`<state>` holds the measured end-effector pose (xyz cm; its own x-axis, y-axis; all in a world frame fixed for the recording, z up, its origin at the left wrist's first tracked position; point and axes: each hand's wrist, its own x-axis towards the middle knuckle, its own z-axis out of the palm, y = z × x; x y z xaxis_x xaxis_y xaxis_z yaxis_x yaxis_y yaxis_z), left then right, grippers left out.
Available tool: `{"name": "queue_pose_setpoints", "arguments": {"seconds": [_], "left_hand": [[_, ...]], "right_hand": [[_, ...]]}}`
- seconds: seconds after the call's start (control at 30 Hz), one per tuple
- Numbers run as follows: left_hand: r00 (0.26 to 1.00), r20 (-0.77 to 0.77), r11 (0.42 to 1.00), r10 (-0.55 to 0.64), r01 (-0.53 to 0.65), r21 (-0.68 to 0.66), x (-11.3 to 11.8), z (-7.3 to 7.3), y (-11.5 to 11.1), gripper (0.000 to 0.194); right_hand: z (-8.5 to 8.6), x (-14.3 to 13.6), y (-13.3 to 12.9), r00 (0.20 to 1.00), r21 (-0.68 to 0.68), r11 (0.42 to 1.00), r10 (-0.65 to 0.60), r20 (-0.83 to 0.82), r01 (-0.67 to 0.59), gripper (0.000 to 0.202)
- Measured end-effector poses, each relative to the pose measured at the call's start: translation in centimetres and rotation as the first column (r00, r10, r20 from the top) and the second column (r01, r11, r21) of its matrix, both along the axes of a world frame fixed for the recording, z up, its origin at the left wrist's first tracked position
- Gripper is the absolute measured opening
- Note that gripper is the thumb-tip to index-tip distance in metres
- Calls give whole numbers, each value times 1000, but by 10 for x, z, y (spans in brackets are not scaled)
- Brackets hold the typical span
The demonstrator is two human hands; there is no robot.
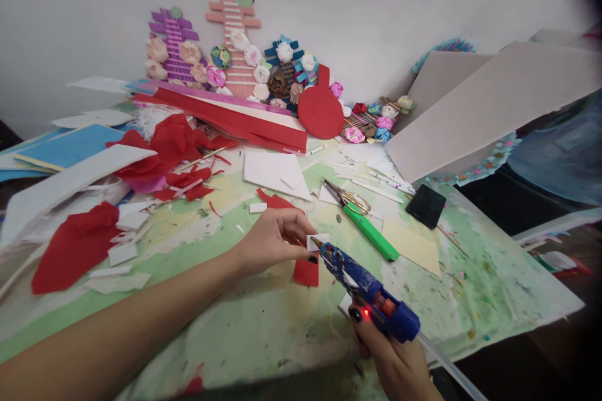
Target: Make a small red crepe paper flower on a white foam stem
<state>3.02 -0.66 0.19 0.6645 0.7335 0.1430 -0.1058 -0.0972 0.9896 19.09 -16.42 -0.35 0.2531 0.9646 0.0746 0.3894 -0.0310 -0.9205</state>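
My left hand point(277, 239) pinches a small white piece point(318, 240) above the middle of the table. Wrapped round the handle of a blue glue gun point(367, 288) is my right hand point(383, 344); a small red light glows beside its thumb. The gun's nozzle touches or nearly touches the white piece. Under and behind my left fingers lies a red strip point(306, 272), partly hidden. Another small white block point(258, 208) lies just behind my left hand. A white piece shows partly beneath the glue gun.
Behind are a green cutter point(371, 232), scissors point(352, 199), a black phone point(426, 207), a white board point(275, 174) and a red round shape with a neck point(321, 109). Red paper point(78, 247) and white scraps lie left. Large grey boards point(489, 106) stand right. Flowered crafts line the wall.
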Motion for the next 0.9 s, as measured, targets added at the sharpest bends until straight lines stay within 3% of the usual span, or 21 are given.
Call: {"name": "queue_pose_setpoints", "arguments": {"seconds": [0.4, 0.7, 0.9], "left_hand": [[1000, -13, 1000, 10, -10, 11, 0, 3, -1, 25], [1000, 11, 1000, -5, 5, -22, 0, -1, 0, 26], [999, 36, 996, 19, -16, -91, 1, -1, 0, 28]], "right_hand": [[2, 3, 1, 998, -17, 999, 50, 50, -50, 31], [-5, 8, -7, 990, -10, 992, -121, 69, 122, 39], [-4, 13, -10, 992, -56, 991, -121, 29, 123, 41]]}}
